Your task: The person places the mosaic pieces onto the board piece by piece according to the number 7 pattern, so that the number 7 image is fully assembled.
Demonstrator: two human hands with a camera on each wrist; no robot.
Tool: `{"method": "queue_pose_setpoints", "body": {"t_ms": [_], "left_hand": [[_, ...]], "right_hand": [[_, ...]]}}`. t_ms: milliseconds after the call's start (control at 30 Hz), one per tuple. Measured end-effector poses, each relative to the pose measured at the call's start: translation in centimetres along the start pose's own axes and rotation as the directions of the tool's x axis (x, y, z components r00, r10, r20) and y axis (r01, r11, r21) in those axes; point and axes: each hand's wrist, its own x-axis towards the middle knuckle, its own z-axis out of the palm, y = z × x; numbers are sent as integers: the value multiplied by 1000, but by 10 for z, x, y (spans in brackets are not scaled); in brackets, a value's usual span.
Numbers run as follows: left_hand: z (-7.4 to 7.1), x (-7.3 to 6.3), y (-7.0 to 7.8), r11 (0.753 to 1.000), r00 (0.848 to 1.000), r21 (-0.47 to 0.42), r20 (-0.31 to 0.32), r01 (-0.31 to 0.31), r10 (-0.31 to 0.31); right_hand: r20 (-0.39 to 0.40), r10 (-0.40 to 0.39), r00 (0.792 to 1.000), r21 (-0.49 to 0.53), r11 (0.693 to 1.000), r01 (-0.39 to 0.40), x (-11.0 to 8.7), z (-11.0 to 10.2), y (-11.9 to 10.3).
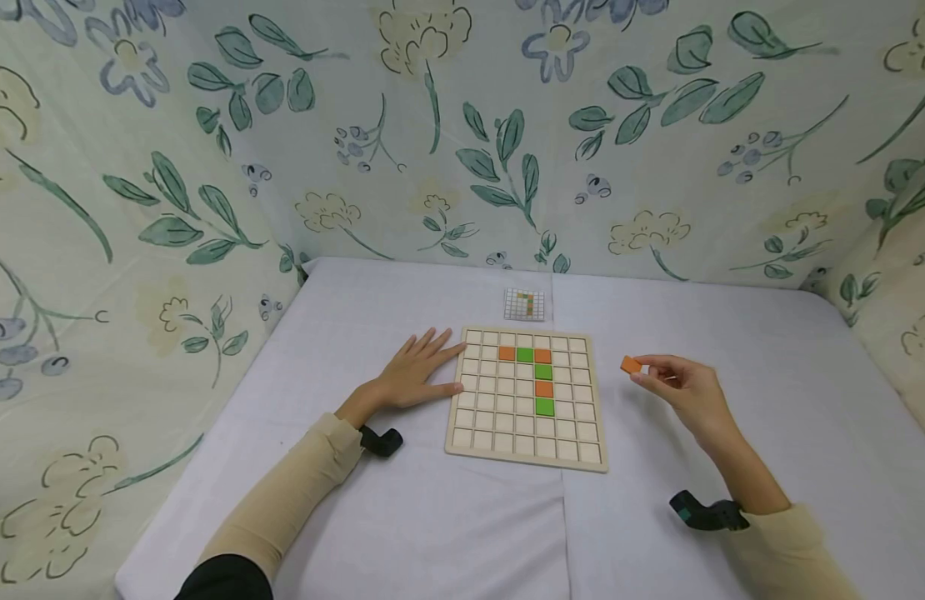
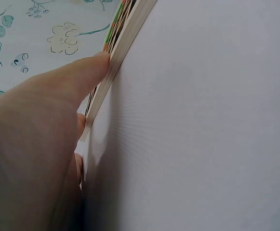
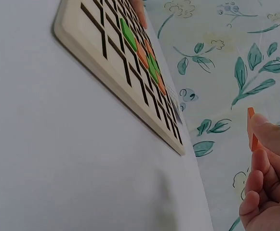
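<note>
A square wooden grid board (image 1: 500,446) lies on the white-covered table, with several orange and green square tiles in its cells. The tiles form a short row near the top and a column running down from its right end; the lowest is a green tile (image 1: 544,407). My left hand (image 1: 413,372) is spread flat, its thumb and fingertips against the board's left edge. To the right of the board, my right hand (image 1: 687,392) pinches an orange tile (image 1: 631,365) between thumb and fingers. In the right wrist view this orange tile (image 3: 251,130) is seen nearly edge-on.
Behind the board lies a small card (image 1: 524,305) printed with a grid and a coloured pattern. A floral cloth (image 1: 432,217) hangs behind and at both sides of the table. Black wrist devices (image 1: 382,442) sit on both forearms.
</note>
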Motion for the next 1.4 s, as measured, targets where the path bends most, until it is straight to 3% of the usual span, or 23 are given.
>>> {"method": "queue_pose_setpoints", "body": {"t_ms": [600,1067,1400], "left_hand": [[-1,0,1,1000,1000,2,-1,2,-2],[-1,1,1,1000,1000,14,-7,2,-2],[1,2,-1,1000,1000,12,6,4,-4]], "right_hand": [[217,-72,974,94,994,52,-13,43,-20],[312,-144,939,214,974,79,-21,65,-27],[387,-154,909,219,973,72,-22,76,-27]]}}
